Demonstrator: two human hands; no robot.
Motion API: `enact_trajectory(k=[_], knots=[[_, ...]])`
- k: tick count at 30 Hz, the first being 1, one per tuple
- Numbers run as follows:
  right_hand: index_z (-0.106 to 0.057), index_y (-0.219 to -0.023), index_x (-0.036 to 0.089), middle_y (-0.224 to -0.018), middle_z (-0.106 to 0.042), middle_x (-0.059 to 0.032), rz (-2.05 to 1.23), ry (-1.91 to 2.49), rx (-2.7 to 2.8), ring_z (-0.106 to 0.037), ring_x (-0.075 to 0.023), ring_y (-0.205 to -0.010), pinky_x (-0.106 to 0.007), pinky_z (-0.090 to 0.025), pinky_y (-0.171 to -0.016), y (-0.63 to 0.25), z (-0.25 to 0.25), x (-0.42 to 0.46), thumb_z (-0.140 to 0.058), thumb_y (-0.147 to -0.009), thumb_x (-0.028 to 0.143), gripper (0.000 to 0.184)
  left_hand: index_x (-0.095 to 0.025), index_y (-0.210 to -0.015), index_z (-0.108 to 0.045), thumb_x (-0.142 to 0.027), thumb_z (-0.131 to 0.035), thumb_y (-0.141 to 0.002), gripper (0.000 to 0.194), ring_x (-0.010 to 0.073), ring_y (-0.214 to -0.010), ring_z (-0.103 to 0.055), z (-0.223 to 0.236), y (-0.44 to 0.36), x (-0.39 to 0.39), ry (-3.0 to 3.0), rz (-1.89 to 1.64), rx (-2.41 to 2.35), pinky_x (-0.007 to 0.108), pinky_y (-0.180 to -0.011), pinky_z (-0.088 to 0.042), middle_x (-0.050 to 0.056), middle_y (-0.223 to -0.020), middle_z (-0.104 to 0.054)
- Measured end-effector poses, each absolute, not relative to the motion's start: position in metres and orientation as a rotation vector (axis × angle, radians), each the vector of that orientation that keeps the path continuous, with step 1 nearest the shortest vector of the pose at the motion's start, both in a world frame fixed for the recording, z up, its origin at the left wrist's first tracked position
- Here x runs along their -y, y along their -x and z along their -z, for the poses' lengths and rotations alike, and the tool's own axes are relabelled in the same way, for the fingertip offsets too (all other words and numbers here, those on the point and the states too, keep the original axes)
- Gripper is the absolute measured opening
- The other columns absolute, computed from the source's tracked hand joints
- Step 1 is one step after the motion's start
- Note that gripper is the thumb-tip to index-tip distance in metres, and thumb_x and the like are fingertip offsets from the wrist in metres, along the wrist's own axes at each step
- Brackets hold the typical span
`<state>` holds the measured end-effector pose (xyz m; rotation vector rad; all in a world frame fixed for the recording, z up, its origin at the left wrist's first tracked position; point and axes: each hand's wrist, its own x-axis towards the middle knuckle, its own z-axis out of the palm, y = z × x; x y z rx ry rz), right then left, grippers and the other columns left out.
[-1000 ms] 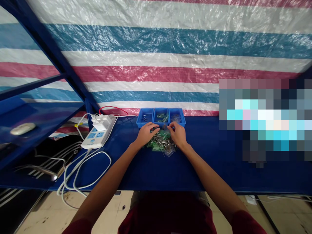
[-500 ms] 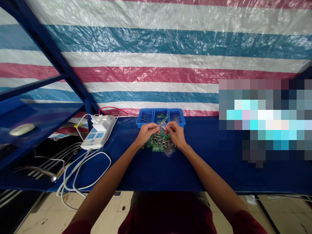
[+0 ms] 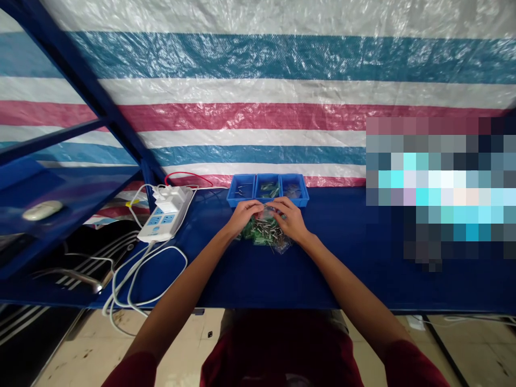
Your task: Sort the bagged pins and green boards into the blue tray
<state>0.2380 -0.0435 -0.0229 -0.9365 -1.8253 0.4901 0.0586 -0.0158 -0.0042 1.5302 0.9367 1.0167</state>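
Observation:
A heap of small green and metal parts [image 3: 264,232] lies on the blue table [image 3: 282,274], partly on a clear plastic bag. My left hand [image 3: 244,213] and my right hand [image 3: 291,217] rest on the far side of the heap, fingertips almost meeting over a small clear piece between them. I cannot make out whether the fingers pinch it. Just behind the hands stands a blue three-compartment tray [image 3: 267,189] with a few metal pins on the left, green parts in the middle and clear bits on the right.
A white power strip [image 3: 165,217] with a plugged adapter and looping white cables [image 3: 137,279] lies left of the heap. A red wire runs along the striped tarp wall. A blue shelf at left carries a pale mouse [image 3: 42,209]. A blurred patch covers the right.
Both hands lifted a small clear piece above the heap half a second ago, then came back down onto the heap's far side. The camera tilted slightly.

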Motion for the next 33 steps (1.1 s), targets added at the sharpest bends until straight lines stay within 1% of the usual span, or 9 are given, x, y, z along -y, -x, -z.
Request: enact_trajectory(k=[5,7,10,14,21,24,29,31,33], knots=[[-0.068,-0.088,0.022,-0.101,-0.063,-0.0080,-0.508,1.036,1.741,-0.061,-0.0182,-0.084,-0.031,-0.051,-0.077,-0.236,0.021,0.046,-0.052,-0.089,0.037,0.022,-0.015,-0.062,-0.057,-0.053,-0.062,-0.079,0.042,0.0117,-0.053,-0.052,0.005,-0.058,0.016,-1.506,-1.005,-0.955,0.024,-0.052,-0.042,0.001,-0.057,-0.056],[-0.065,-0.086,0.022,-0.085,-0.065,-0.0047,-0.620,1.063,1.650,-0.062,-0.0170,-0.073,-0.029,-0.051,-0.071,-0.234,0.020,0.046,-0.051,-0.089,0.039,0.023,-0.015,-0.073,-0.062,-0.057,-0.059,-0.080,0.043,0.0132,-0.059,-0.057,0.004,-0.057,0.016,-1.543,-1.052,-0.945,0.023,-0.051,-0.042,0.003,-0.065,-0.061],[-0.062,-0.086,0.023,-0.064,-0.062,0.0017,-0.848,1.026,1.499,-0.059,-0.0146,-0.054,-0.027,-0.049,-0.058,-0.232,0.022,0.044,-0.057,-0.084,0.043,0.021,-0.015,-0.087,-0.065,-0.053,-0.068,-0.074,0.040,0.0143,-0.064,-0.061,0.003,-0.056,0.016,-1.613,-1.032,-0.906,0.023,-0.054,-0.044,0.003,-0.072,-0.065],[-0.060,-0.082,0.022,-0.058,-0.062,0.0028,-1.060,0.977,1.331,-0.058,-0.0144,-0.048,-0.026,-0.048,-0.050,-0.231,0.022,0.040,-0.065,-0.076,0.047,0.026,-0.015,-0.080,-0.065,-0.045,-0.075,-0.068,0.035,0.0125,-0.053,-0.056,0.001,-0.055,0.018,-1.612,-0.981,-0.927,0.024,-0.054,-0.046,0.000,-0.060,-0.062],[-0.065,-0.068,0.018,-0.048,-0.056,0.0049,-1.362,0.965,1.468,-0.046,-0.0081,-0.036,-0.020,-0.037,-0.037,-0.245,0.012,0.037,-0.072,-0.068,0.044,0.027,-0.015,-0.065,-0.062,-0.049,-0.061,-0.080,0.037,0.0092,-0.045,-0.048,-0.006,-0.048,0.014,-1.602,-1.157,-1.035,0.022,-0.044,-0.035,-0.001,-0.050,-0.054],[-0.066,-0.070,0.017,-0.049,-0.059,0.0043,-1.530,0.940,1.492,-0.051,-0.0087,-0.037,-0.019,-0.038,-0.036,-0.249,0.011,0.036,-0.074,-0.068,0.041,0.026,-0.015,-0.065,-0.063,-0.046,-0.062,-0.080,0.034,0.0088,-0.046,-0.048,-0.005,-0.044,0.011,-1.590,-1.222,-1.075,0.021,-0.044,-0.034,-0.001,-0.052,-0.054],[-0.064,-0.090,0.017,-0.077,-0.073,-0.0038,-1.484,0.905,1.034,-0.069,-0.0153,-0.058,-0.025,-0.057,-0.053,-0.247,0.013,0.032,-0.078,-0.068,0.039,0.034,-0.015,-0.065,-0.062,-0.045,-0.062,-0.080,0.033,0.0086,-0.046,-0.048,0.000,-0.044,0.009,-1.625,-1.217,-1.088,0.021,-0.044,-0.033,-0.001,-0.052,-0.055],[-0.063,-0.096,0.016,-0.080,-0.074,-0.0062,-1.501,0.964,1.028,-0.069,-0.0169,-0.057,-0.026,-0.056,-0.050,-0.246,0.015,0.031,-0.078,-0.067,0.039,0.040,-0.015,-0.066,-0.062,-0.046,-0.062,-0.080,0.034,0.0089,-0.046,-0.048,0.002,-0.045,0.009,-1.646,-1.207,-1.098,0.021,-0.044,-0.033,-0.001,-0.052,-0.055],[-0.064,-0.095,0.015,-0.074,-0.073,-0.0056,-1.454,1.009,1.100,-0.066,-0.0156,-0.049,-0.024,-0.051,-0.042,-0.247,0.016,0.030,-0.078,-0.067,0.038,0.039,-0.015,-0.066,-0.062,-0.046,-0.061,-0.081,0.034,0.0092,-0.047,-0.049,0.004,-0.045,0.009,-1.668,-1.199,-1.112,0.021,-0.044,-0.033,-0.001,-0.053,-0.056]])
